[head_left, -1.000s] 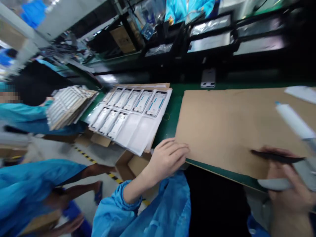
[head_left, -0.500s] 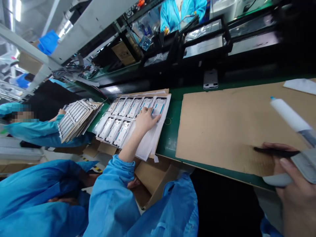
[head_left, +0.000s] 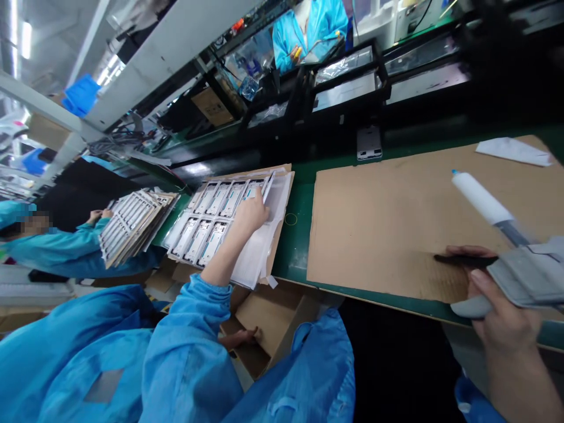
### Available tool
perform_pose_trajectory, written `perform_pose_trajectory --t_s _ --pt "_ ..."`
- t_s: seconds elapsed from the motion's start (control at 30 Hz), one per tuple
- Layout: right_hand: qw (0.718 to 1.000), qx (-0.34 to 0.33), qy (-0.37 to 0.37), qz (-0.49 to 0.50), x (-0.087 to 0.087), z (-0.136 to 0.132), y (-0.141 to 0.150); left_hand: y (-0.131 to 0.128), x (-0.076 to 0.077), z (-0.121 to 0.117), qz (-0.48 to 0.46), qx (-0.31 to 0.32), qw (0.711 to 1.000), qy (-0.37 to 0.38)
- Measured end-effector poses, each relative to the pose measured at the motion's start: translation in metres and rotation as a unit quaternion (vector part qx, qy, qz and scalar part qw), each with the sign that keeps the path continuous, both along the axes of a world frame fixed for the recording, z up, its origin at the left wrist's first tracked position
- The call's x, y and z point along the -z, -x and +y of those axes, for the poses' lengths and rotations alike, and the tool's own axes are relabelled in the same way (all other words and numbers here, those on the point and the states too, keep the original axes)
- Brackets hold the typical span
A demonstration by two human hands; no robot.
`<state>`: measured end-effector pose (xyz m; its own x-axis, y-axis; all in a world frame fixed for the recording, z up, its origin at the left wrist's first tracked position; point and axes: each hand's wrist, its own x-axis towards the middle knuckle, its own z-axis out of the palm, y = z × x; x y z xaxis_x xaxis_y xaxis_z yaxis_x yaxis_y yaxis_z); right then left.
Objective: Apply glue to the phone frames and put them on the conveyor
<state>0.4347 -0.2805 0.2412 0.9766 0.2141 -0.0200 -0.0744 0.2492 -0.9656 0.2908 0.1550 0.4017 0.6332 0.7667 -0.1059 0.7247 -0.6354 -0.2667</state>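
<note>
My left hand (head_left: 252, 212) is closed on a phone frame (head_left: 268, 184), tilted up on its edge at the right end of the upper row. Under it lies a white sheet with several more phone frames (head_left: 211, 241) in two rows, each with a blue strip. In my right hand (head_left: 502, 311) is a grey dispensing gun (head_left: 524, 273) with a black lever and a white cartridge (head_left: 480, 191) ending in a blue tip. The gun is over a brown cardboard sheet (head_left: 365, 229) on the green bench.
A single phone frame (head_left: 369, 143) lies behind the cardboard, near black trays (head_left: 383, 91). White folded paper (head_left: 513, 151) rests at the back right. Stacked frame sheets (head_left: 130, 226) stand left, beside a co-worker in blue. Another person's hand (head_left: 240, 339) reaches into an open carton (head_left: 282, 317) below.
My left hand has closed on the rightmost upper-row phone frame and tilted it up from the sheet. The dispensing gun stays in my right hand. The other person's hand reaches further into the carton.
</note>
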Motion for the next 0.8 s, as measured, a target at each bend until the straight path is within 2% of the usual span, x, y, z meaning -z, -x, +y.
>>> perform_pose_trajectory --t_s 0.13,0.2,0.27,0.33,0.4,0.5,0.6,0.7,0.8 --pt "1.0 -0.004 0.006 0.028 -0.001 0.0 0.0 0.022 -0.027 -0.008 -0.038 0.003 0.999 -0.038" --pt "1.0 -0.012 0.007 0.018 -0.003 0.0 0.001 0.038 -0.04 -0.019 -0.134 0.027 0.988 -0.072" --pt "1.0 -0.014 0.003 -0.005 -0.005 0.0 0.002 0.053 -0.046 -0.039 -0.306 0.086 0.943 -0.098" --pt "1.0 -0.016 0.002 -0.022 -0.005 -0.001 0.003 0.061 -0.042 -0.067 -0.467 0.146 0.868 -0.088" --pt "0.999 -0.014 0.002 -0.031 -0.005 -0.001 0.002 0.057 -0.028 -0.101 -0.539 0.172 0.824 -0.034" --pt "0.999 -0.017 0.002 -0.027 -0.002 -0.003 -0.001 0.029 0.012 -0.151 -0.529 0.191 0.82 0.103" --pt "1.0 -0.009 0.002 -0.013 -0.002 -0.008 0.0 -0.02 0.06 -0.186 -0.469 0.234 0.817 0.24" --pt "0.999 0.004 0.035 0.006 -0.005 -0.024 0.013 -0.067 0.096 -0.202 -0.403 0.247 0.837 0.275" --pt "0.992 0.024 0.102 0.078 -0.009 -0.055 0.04 -0.087 0.113 -0.204 -0.382 0.236 0.854 0.261"
